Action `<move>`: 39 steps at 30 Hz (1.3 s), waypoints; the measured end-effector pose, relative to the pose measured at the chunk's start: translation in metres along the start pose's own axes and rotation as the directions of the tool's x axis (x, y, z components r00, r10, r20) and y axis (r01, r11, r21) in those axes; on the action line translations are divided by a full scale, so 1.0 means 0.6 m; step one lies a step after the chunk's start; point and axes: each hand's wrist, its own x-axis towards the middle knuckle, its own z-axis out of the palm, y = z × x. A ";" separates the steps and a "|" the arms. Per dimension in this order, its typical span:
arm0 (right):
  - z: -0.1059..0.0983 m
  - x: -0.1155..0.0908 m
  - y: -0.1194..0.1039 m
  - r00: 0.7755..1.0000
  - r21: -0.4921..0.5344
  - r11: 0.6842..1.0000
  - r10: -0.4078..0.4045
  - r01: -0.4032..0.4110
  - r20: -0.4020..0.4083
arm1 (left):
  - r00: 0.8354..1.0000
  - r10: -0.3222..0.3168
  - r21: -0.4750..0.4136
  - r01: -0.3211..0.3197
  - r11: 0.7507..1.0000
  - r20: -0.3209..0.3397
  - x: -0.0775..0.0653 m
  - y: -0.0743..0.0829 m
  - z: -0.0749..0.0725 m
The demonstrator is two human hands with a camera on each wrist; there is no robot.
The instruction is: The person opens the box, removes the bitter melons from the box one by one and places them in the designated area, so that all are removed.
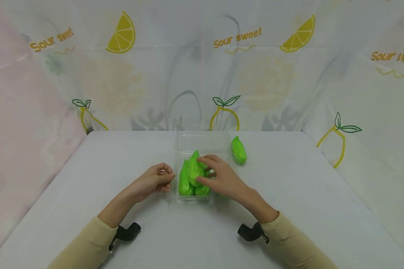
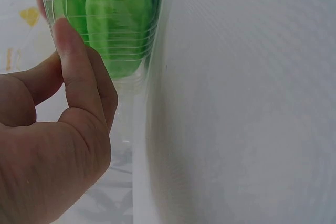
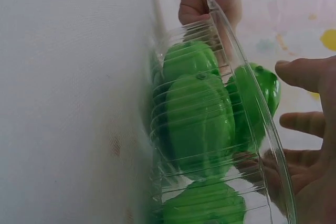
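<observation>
A clear plastic box (image 1: pixel 192 198) with its lid (image 1: pixel 203 142) folded back holds several bright green, ridged, pepper-shaped pieces. One green piece (image 1: pixel 193 172) lies on top, tip pointing away, above a left piece (image 1: pixel 185 185) and a right piece (image 1: pixel 202 190). My left hand (image 1: pixel 155 181) pinches the box's left rim between thumb and fingers, as the box wall (image 2: pixel 121 51) in the left wrist view shows. Over the box's right side is my right hand (image 1: pixel 226 180), fingers spread around the top piece. The right wrist view shows a gap between its fingers and that piece (image 3: pixel 265 85).
Another green piece (image 1: pixel 238 150) lies on the white table (image 1: pixel 306 194), right of the lid. Black curved fittings (image 1: pixel 128 231) sit at both sleeve cuffs. A printed cloth (image 1: pixel 175 74) with lemons hangs behind the table's far edge.
</observation>
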 end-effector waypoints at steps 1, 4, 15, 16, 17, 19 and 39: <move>0.001 0.000 -0.001 1.000 -0.003 1.000 -0.001 0.001 0.002 | 1.000 0.001 0.001 -0.001 1.000 0.000 0.000 0.000 0.000; 0.002 -0.001 -0.003 1.000 -0.018 1.000 -0.004 0.004 0.011 | 1.000 0.001 0.004 -0.001 1.000 0.000 0.000 -0.001 0.000; 0.010 -0.004 -0.002 0.998 -0.165 0.985 -0.058 0.059 0.010 | 1.000 -0.003 -0.002 0.003 1.000 -0.009 0.006 -0.004 -0.001; 0.011 -0.004 -0.002 0.998 -0.169 0.983 -0.065 0.066 0.009 | 1.000 -0.003 -0.002 0.003 1.000 -0.009 0.006 -0.005 0.000; 0.012 -0.004 -0.002 0.998 -0.171 0.983 -0.069 0.069 0.009 | 1.000 -0.004 -0.002 0.004 1.000 -0.010 0.007 -0.005 0.000; 0.013 -0.005 -0.003 0.998 -0.177 0.982 -0.070 0.070 0.008 | 1.000 -0.005 -0.001 0.005 1.000 -0.012 0.008 -0.005 0.000; 0.014 -0.008 -0.013 0.998 -0.144 0.988 -0.054 0.051 -0.018 | 1.000 0.000 0.007 0.000 1.000 -0.005 0.003 -0.003 0.000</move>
